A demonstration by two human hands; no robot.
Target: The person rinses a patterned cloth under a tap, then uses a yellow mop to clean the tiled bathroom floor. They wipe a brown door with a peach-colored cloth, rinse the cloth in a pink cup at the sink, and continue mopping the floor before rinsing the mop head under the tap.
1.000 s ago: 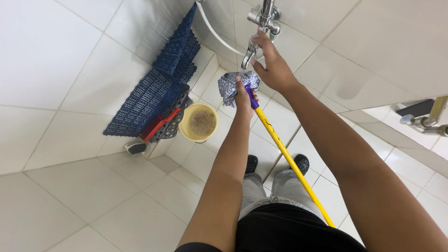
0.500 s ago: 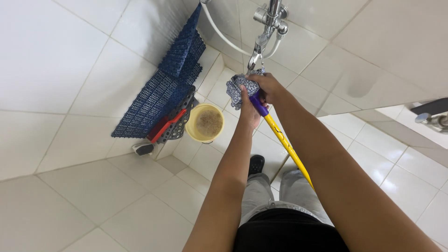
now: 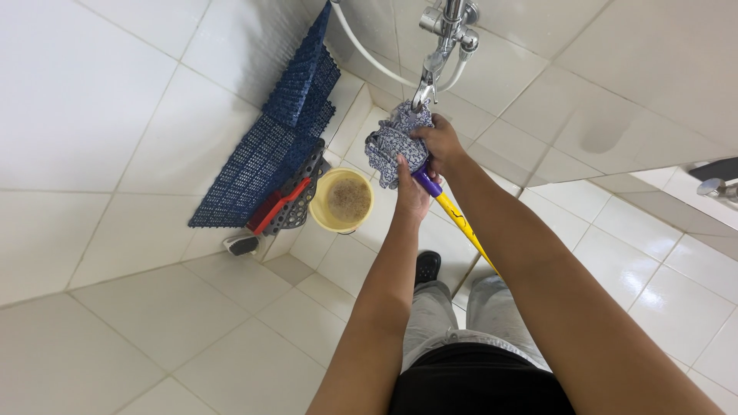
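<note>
Right hand (image 3: 440,142): I clench the blue-grey mottled mop head (image 3: 396,141), holding it directly beneath the chrome tap (image 3: 435,54).
Left hand (image 3: 413,196): I grip the purple-and-yellow mop handle (image 3: 453,219), steadying it.
Below: yellow plastic bucket (image 3: 343,201) of murky water, beside blue plastic floor grids (image 3: 273,138).

Yellow bucket (image 3: 343,201) of murky water on tiled floor (image 3: 192,330); blue mats (image 3: 270,146) leaning against wall; red-handled grey dustpan (image 3: 286,204) beside bucket; white hose (image 3: 367,48); chrome fitting (image 3: 719,187) at right edge.
</note>
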